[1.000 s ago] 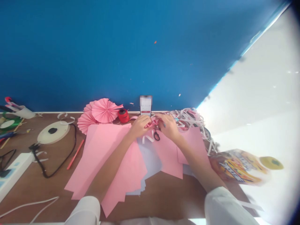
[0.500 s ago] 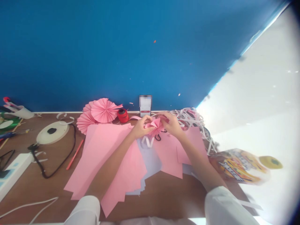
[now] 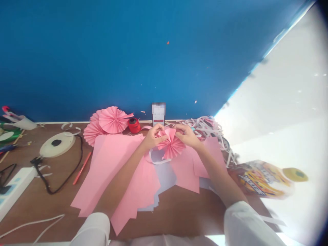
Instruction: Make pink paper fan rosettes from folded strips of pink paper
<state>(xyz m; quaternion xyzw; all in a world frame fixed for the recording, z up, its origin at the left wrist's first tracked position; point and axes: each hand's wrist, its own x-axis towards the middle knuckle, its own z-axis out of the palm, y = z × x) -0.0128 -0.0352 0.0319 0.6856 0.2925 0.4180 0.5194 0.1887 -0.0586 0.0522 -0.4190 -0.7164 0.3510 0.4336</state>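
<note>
Left hand [image 3: 153, 138], right hand [image 3: 189, 137] (both pinched)

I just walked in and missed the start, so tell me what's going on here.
Someone's left grip and right grip both hold pleated pink paper, its folds fanned out over the pink sheets. Other pink rosettes lie to the left near the blue wall, beside a red object. A phone stands upright behind.
</note>
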